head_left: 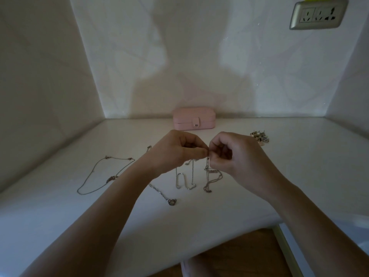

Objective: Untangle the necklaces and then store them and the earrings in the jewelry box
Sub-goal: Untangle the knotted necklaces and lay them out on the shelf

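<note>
While the jewelry box (194,118) sits closed, left hand (175,152) and right hand (239,156) fingers (197,152) pinch one necklace chain (207,165) hanging to the surface (299,166).

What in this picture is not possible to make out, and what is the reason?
Head view only:
1. Inside of the jewelry box: hidden by its shut lid.
2. Where the left hand and right hand pinch the hanging chain: curled fingers cover it.
3. The earrings: too small and dim to count.
4. The heart-pendant necklace: partly under the left forearm.
</note>
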### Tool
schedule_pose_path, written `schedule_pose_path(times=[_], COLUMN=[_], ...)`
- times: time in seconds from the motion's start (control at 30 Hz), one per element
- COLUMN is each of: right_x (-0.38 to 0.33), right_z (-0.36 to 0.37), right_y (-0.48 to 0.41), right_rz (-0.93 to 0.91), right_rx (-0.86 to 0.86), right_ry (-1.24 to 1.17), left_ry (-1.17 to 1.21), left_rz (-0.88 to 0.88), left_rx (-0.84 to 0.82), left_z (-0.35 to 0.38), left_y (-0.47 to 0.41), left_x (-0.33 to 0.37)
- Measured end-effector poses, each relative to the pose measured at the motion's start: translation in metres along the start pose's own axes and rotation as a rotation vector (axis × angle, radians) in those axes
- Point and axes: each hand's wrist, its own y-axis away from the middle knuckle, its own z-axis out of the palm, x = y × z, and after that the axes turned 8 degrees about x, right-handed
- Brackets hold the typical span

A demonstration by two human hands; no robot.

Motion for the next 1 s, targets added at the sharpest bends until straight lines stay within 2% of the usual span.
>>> schedule_pose_path(times=[0.13, 0.3, 0.4, 0.6, 0.77, 1.0], right_x=[-0.003, -0.002, 0.000, 0.002, -0.001, 0.002], right_z=[-0.001, -0.002, -0.004, -0.004, -0.005, 0.001], right_y=[-0.001, -0.002, -0.003, -0.004, -0.005, -0.006], right_rz=[0.025, 0.003, -0.010, -0.003, -0.049, -0.074], right_rx=[-0.033, -0.031, -0.002, -0.002, 0.010, 0.041], right_ry=[-0.151, -0.340, -0.352, -0.357, -0.262, -0.301], left_ry=[0.028, 0.262, 0.355, 0.378, 0.356, 0.526], left_rz=[-0.040, -0.044, -0.042, -0.016, -0.013, -0.069], left_rx=[-0.053, -0.164, -0.174, -0.136, -0.132, -0.177], left_z=[-0.001, -0.005, -0.007, -0.006, -0.003, 0.004], left_y=[0.001, 0.001, 0.001, 0.001, -0.001, -0.002], left_x=[0.001, 0.000, 0.001, 0.000, -0.003, -0.004])
